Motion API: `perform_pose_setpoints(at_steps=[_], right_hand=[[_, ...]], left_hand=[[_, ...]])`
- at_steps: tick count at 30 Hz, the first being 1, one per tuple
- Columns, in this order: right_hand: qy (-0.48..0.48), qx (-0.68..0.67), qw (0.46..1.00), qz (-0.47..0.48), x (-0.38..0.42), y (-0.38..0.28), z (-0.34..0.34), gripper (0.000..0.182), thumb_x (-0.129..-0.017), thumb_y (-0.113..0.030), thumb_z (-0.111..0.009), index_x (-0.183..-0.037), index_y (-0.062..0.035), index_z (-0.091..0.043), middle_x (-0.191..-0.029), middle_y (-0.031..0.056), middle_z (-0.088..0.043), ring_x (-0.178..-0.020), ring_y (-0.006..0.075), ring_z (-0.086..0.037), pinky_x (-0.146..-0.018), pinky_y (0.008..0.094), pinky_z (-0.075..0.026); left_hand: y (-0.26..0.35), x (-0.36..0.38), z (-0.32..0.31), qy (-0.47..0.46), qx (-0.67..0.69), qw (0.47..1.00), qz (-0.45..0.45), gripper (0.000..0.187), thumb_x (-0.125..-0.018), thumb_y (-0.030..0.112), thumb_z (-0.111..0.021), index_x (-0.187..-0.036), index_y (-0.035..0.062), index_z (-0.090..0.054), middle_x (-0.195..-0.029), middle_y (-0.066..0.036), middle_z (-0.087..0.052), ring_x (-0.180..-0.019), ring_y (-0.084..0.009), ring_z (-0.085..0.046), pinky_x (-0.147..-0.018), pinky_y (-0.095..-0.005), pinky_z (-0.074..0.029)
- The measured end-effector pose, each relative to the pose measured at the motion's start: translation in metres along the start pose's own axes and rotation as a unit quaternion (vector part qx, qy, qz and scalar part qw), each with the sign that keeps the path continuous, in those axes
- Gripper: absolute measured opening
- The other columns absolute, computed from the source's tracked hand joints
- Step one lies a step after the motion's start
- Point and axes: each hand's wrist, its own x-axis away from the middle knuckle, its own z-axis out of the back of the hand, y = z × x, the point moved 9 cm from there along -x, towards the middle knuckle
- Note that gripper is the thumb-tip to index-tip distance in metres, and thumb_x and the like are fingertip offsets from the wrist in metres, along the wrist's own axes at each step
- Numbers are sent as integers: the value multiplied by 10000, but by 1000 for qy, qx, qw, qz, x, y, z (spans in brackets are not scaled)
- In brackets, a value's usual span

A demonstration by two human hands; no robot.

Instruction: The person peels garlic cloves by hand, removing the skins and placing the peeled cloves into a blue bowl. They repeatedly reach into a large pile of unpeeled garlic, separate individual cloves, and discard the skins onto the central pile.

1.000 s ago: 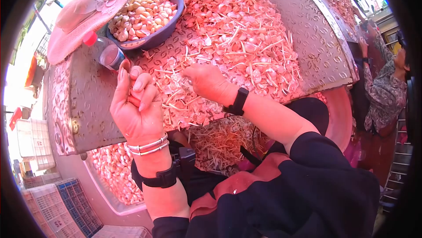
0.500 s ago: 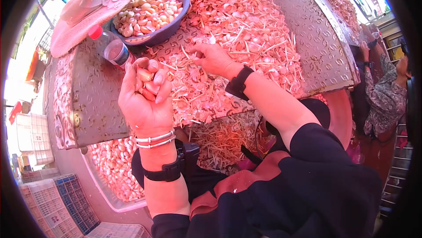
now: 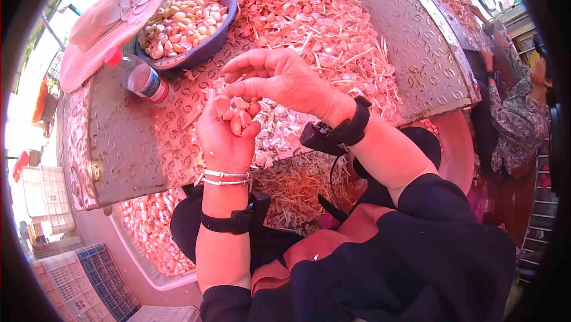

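- Over the near edge of the metal table, your left hand is curling palm up around a few garlic cloves, fingers half closed on them.
- Your right hand is hovering just above, thumb and forefinger pinching at a clove on top of that handful, the other fingers spreading loose.
- Beyond your hands, a big heap of garlic skins and stalks is covering most of the tabletop and crowding right up to your wrists.
- To the far left, a dark bowl is holding peeled cloves, with a pink hat lying against its rim.
- Just beside the bowl, a small bottle with a red cap is lying tilted on the table, near your left hand.
- Below the table edge, a white tub is sitting full of unpeeled garlic, and loose stalks are piling up in front of your lap.
- At the far right, another person is working at the table's end, well apart from you.
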Motion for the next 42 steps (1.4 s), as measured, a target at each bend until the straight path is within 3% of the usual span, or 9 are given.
perform_pose_setpoints(at_steps=[5,7,8,10,20,22,28,31,42], right_hand=[[131,243,961,8,-21,29,91,252,-826,-98,-606,-1061,-8,-587,-902,62,-642,-714,134,-612,-668,252,-500],[55,589,803,-78,-17,70,98,289,-784,-52,-582,-1073,-34,-576,-993,101,-615,-755,254,-623,-701,338,-507],[56,588,803,-79,-14,88,98,289,-784,-52,-582,-1073,-34,-576,-993,101,-615,-755,254,-623,-701,338,-507],[42,679,730,71,-9,92,69,369,-729,-28,-557,-1097,-60,-552,-1065,117,-560,-854,324,-594,-738,406,-490],[216,499,835,82,15,52,87,152,-751,-92,-581,-895,-49,-602,-832,98,-624,-787,290,-606,-703,395,-483],[83,604,793,-14,3,85,69,120,-752,-137,-592,-837,-53,-602,-853,102,-612,-796,288,-602,-695,398,-481],[7,621,784,-9,5,103,50,164,-741,-89,-545,-876,-28,-615,-829,154,-598,-874,306,-591,-737,412,-484],[93,465,880,3,13,94,75,216,-696,-60,-628,-910,-36,-645,-845,152,-630,-808,286,-613,-730,359,-490],[185,-30,969,-158,35,86,83,123,-839,-131,-614,-874,-13,-608,-719,38,-615,-594,96,-607,-530,205,-506]], left_hand=[[24,4,-2,-4,63,997,-49,313,-919,285,-416,-1013,9,-530,-876,-133,-515,-727,-215,-496,-419,-221,-350],[30,10,-12,-6,73,996,-50,328,-918,310,-421,-999,14,-539,-858,-127,-536,-720,-216,-508,-426,-236,-353],[34,13,-17,-6,81,995,-50,344,-918,336,-427,-984,20,-548,-841,-122,-557,-714,-218,-520,-432,-250,-356],[41,15,-16,-4,76,995,-61,292,-913,287,-457,-977,18,-549,-850,-114,-542,-699,-202,-502,-434,-233,-358],[48,25,-31,-100,117,987,-50,180,-931,134,-444,-1037,8,-517,-774,-73,-414,-608,-116,-395,-411,-188,-322],[45,22,-28,-109,117,986,-49,174,-934,153,-450,-1019,15,-512,-750,-56,-397,-583,-105,-374,-404,-189,-309],[46,24,-27,-129,102,985,-61,175,-929,178,-473,-988,18,-516,-740,-45,-410,-571,-105,-381,-402,-188,-308],[39,25,-22,-21,54,997,-54,156,-911,193,-516,-946,43,-539,-746,-26,-493,-555,-84,-416,-396,-174,-300],[7,19,-8,39,-124,990,-58,182,-903,156,-530,-1046,44,-527,-726,-12,-476,-548,-75,-418,-391,-163,-299]])
